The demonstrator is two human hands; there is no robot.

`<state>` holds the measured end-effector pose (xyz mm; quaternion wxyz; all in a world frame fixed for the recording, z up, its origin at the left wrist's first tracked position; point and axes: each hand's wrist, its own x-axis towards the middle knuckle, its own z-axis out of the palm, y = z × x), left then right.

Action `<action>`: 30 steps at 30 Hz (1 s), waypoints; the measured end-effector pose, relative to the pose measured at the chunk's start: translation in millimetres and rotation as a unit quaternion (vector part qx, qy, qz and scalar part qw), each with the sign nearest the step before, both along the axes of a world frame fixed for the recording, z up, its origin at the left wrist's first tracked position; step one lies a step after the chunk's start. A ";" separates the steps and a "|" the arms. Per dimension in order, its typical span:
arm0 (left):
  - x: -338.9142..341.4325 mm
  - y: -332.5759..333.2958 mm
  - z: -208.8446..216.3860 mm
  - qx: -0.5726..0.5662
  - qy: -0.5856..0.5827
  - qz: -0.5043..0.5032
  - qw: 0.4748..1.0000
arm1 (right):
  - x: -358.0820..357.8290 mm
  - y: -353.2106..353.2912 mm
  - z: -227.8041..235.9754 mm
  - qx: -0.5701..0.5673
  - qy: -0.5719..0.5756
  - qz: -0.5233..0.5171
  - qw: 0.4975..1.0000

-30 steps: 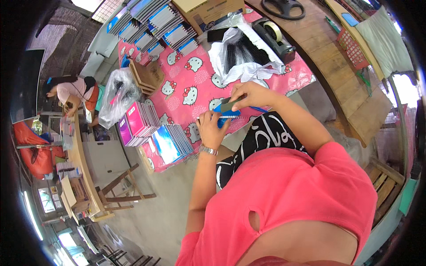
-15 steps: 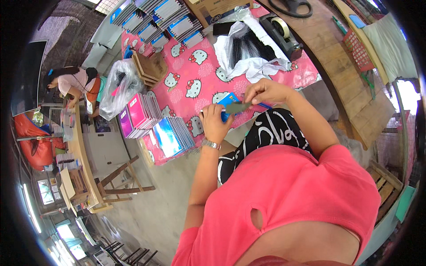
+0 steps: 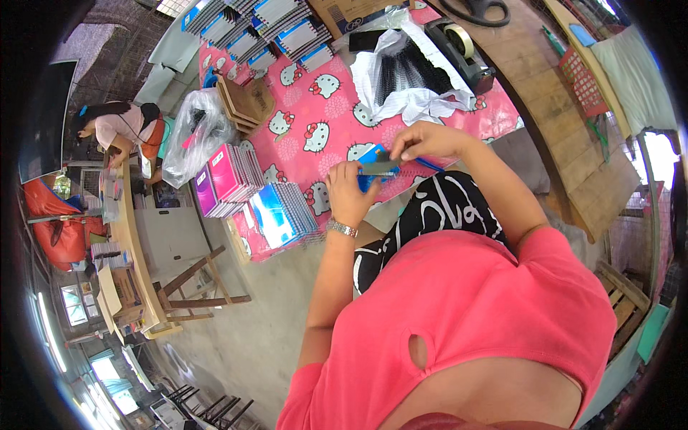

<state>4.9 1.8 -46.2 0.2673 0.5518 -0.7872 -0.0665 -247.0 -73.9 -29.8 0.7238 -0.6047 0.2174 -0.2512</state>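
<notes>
At the near edge of the pink patterned table, a small blue notebook (image 3: 375, 155) lies between my hands. My left hand (image 3: 347, 192), with a watch at the wrist, grips the notebook's left side, thumb and fingers closed on it. Across the notebook runs a flat dark grey strip (image 3: 378, 168), its exact kind unclear. The closed fingers of my right hand (image 3: 427, 141) pinch the strip's right end. Just below that hand lies a slim blue item (image 3: 430, 165), partly hidden.
Left of my hands stand stacks of blue notebooks (image 3: 284, 215) and pink-purple notebooks (image 3: 233, 175). Black wire coils (image 3: 412, 77) lie on crumpled white paper, beside a tape dispenser (image 3: 462, 57). Further back are more stacked notebooks (image 3: 287, 21). Another person (image 3: 129, 129) bends over a table at far left.
The strip has turned and now lies more level across the notebook. My right hand has shifted slightly left and up; my left hand stays on the notebook. The whole view has shifted slightly.
</notes>
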 end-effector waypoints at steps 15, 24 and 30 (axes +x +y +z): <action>35.2 -13.4 -11.4 0.108 0.162 0.004 0.981 | 32.0 -13.9 -15.4 0.026 -0.018 0.006 0.999; 36.9 -8.3 -22.1 0.127 0.248 0.049 0.959 | -48.4 28.3 10.6 -0.237 0.187 -0.250 0.920; 36.7 0.7 -33.5 0.160 0.405 0.093 0.895 | -114.0 63.2 -40.9 -0.337 0.397 -0.351 0.779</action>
